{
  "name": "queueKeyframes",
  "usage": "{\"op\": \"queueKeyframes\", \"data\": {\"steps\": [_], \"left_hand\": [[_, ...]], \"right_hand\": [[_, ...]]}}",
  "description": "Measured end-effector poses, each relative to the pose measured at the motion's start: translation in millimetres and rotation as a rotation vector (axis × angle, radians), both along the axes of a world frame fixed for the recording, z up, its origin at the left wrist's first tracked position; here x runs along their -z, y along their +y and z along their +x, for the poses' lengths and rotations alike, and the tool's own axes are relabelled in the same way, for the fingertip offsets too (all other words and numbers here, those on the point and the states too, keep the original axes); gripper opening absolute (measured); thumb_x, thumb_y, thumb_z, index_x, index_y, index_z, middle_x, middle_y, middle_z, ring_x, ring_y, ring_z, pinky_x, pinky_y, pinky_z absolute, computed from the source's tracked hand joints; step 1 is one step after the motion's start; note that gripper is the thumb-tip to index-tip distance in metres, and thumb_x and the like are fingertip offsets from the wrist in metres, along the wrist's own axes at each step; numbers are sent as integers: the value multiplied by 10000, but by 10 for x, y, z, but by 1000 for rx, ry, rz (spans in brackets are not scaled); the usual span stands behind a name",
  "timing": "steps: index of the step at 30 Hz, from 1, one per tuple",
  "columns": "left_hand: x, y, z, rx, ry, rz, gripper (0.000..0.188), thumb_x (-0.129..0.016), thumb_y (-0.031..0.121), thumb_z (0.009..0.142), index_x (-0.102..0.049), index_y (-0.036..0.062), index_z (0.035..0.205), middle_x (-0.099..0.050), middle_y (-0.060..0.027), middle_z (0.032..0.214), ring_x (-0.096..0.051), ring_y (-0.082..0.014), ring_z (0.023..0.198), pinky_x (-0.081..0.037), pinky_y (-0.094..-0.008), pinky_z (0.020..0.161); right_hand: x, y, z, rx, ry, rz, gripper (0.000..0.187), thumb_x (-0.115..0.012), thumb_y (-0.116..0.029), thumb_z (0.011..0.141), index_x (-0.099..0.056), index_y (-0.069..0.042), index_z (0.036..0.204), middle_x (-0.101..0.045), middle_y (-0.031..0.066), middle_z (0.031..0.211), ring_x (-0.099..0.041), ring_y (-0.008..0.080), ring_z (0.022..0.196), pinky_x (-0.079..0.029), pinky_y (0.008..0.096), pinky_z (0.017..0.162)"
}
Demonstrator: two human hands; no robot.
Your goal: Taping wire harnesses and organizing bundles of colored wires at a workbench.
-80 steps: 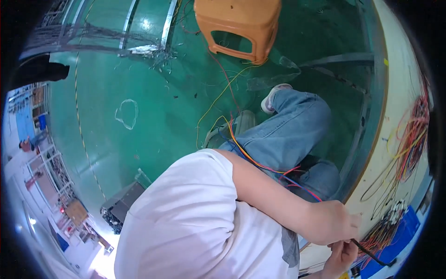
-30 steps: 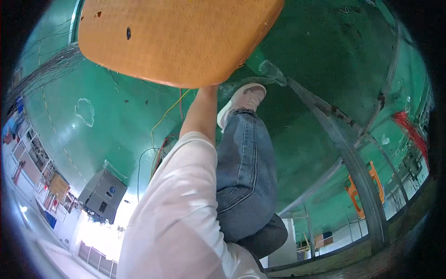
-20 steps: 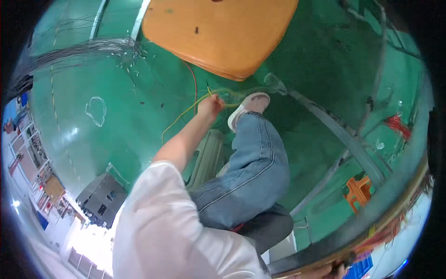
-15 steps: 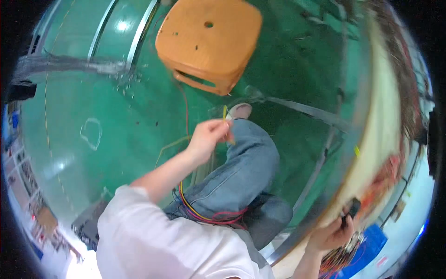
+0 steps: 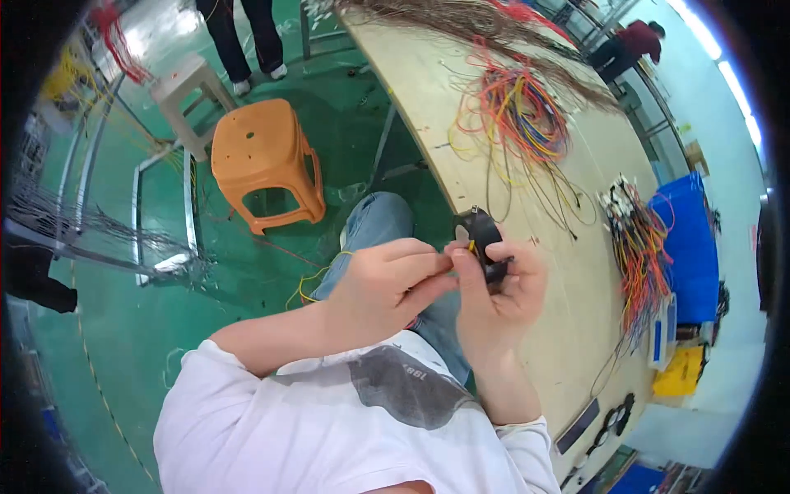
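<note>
Left hand (image 5: 385, 288) now beside right hand (image 5: 502, 300) and black roll (image 5: 487, 230).

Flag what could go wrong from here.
1. The black tape roll, held up in the right hand, could drop if that grip slips.
2. The loose yellow wire beside the jeans leg might snag if the person shifts.
3. The multicoloured wire bundle on the table has strands splayed out, so it may tangle.

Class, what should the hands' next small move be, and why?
Perhaps the left hand should draw gently away: the right hand grips the black tape roll, and the left fingertips are pinched beside it, though what they pinch is hidden.
</note>
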State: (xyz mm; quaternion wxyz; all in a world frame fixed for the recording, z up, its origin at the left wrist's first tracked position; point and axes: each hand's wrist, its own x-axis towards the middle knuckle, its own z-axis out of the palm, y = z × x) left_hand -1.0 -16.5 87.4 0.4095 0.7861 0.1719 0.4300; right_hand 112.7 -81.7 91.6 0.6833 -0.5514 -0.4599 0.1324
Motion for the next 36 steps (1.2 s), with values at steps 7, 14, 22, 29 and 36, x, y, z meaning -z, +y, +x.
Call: {"op": "queueKeyframes", "data": {"steps": [7, 14, 22, 29, 36], "left_hand": [[-467, -19, 41, 45, 135, -181, 204, -652, 49, 662, -575, 15, 848, -534, -69, 701, -522, -115, 611, -409, -217, 547], [-373, 209, -299, 168, 13, -319, 66, -577, -5, 746, -540, -5, 802, -542, -42, 753, -512, -97, 660, -399, -209, 565], [-104, 414, -198, 661, -92, -1516, 372, -313, 215, 871, -364, -31, 1144, -392, -293, 1181, -415, -364, 1106, -345, -415, 924], [-128, 561, -173, 710, -44, -1628, 434, -271, 222, 893, -276, -46, 1234, -394, -296, 1175, -438, -374, 1077, -377, -382, 903], [-182, 513, -93, 661, 113, -1557, 415, -372, 96, 867, -267, -38, 1246, -428, -280, 1149, -467, -350, 1054, -432, -365, 850]], "right_hand": [[-103, -288, 123, -92, -122, -122, 247, -640, 24, 673, -495, -44, 860, -531, 92, 779, -545, 170, 691, -433, 254, 595], [-185, -327, 505, -592, 561, -390, 283, -600, 94, 666, -455, -40, 868, -492, 5, 750, -482, 61, 595, -376, 173, 514], [-310, -243, 507, -415, -88, -514, 210, -618, 75, 634, -530, -24, 797, -516, 33, 703, -482, 100, 592, -367, 209, 533], [-254, -182, 620, -396, 19, -603, 200, -619, 89, 614, -523, -31, 741, -522, 21, 698, -462, 84, 599, -347, 203, 530], [-222, -145, 683, -424, -7, -630, 191, -613, 84, 616, -519, -31, 735, -506, 16, 684, -461, 90, 617, -360, 210, 558]]}}
